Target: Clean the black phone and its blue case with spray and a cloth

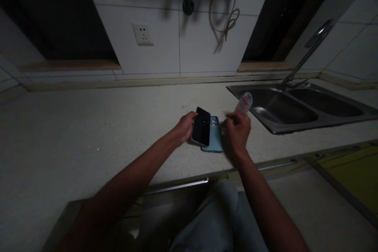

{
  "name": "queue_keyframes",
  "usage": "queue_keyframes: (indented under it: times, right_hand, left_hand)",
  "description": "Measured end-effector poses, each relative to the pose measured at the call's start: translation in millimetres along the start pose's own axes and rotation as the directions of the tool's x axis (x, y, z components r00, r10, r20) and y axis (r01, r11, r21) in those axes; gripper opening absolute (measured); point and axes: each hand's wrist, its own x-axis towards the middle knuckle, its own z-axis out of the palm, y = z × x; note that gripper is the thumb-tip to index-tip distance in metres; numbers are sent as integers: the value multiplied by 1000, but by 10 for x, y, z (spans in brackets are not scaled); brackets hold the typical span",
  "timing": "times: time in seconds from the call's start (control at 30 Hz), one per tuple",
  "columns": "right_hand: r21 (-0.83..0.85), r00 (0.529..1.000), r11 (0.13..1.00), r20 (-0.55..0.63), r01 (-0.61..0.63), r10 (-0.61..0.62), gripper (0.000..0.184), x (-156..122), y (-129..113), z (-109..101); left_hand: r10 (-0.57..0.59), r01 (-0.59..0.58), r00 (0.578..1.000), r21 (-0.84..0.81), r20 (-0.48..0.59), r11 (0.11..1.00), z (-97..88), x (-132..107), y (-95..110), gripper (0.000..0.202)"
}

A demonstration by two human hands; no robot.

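My left hand (187,125) is closed on the left edge of a smartphone (201,126), its dark screen facing up. Partly beneath the phone, a light blue phone case (216,138) lies on the countertop with its inner side up and its camera cutout at the far end. To the right of the case, my right hand (238,130) is closed around a clear spray bottle (244,102) with a pinkish-red mark. The bottle's upper part sticks out beyond the fingers, while its lower part is hidden by the hand.
A pale speckled countertop (141,126) runs along the tiled wall. On the right is a steel double sink (274,129) with a tall faucet (307,57). A wall socket (143,34), pipe valves and a looped cord (227,25) are above. A drawer handle (180,186) lies below the front edge.
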Motion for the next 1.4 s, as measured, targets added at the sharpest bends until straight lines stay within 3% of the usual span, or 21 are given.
queue_keyframes:
  times: [0.17,0.27,0.37,0.47,0.63,0.8,0.97,1.1,1.27,1.4]
  right_hand:
    - [-152,996,984,7,91,-91,18,-39,-52,-21]
    - [-126,994,986,20,110,-108,19,-46,-35,-16]
    - [-106,979,992,196,69,-47,21,-46,31,19]
    - [-232,930,972,363,21,67,24,-38,89,47]
    - [-382,902,924,395,-10,173,24,-33,119,58]
    - [-287,877,956,472,52,94,28,-46,143,88]
    - [-180,882,984,465,7,79,29,-30,181,102]
    - [-54,878,995,468,-86,101,29,-17,164,94]
    - [59,807,959,556,-278,200,33,-18,123,57]
    - [107,755,916,607,-387,248,30,-21,140,53]
  left_hand:
    - [1,-2,999,21,36,1000,-2,-22,1,9]
    - [43,-44,999,53,18,998,1,-36,-5,11]
    - [102,-104,994,85,29,991,11,-59,2,10]
    - [116,-116,993,113,6,987,25,-80,21,22]
    - [78,-73,997,153,-25,986,15,-86,26,36]
    - [118,-138,989,256,90,957,-68,-95,5,50]
    - [167,-195,980,362,108,911,-121,-114,32,67]
    - [168,-171,985,460,48,871,-117,-118,68,70]
    - [139,-148,989,437,53,887,-158,-99,80,82]
    - [88,-113,993,459,76,881,-235,-52,66,65]
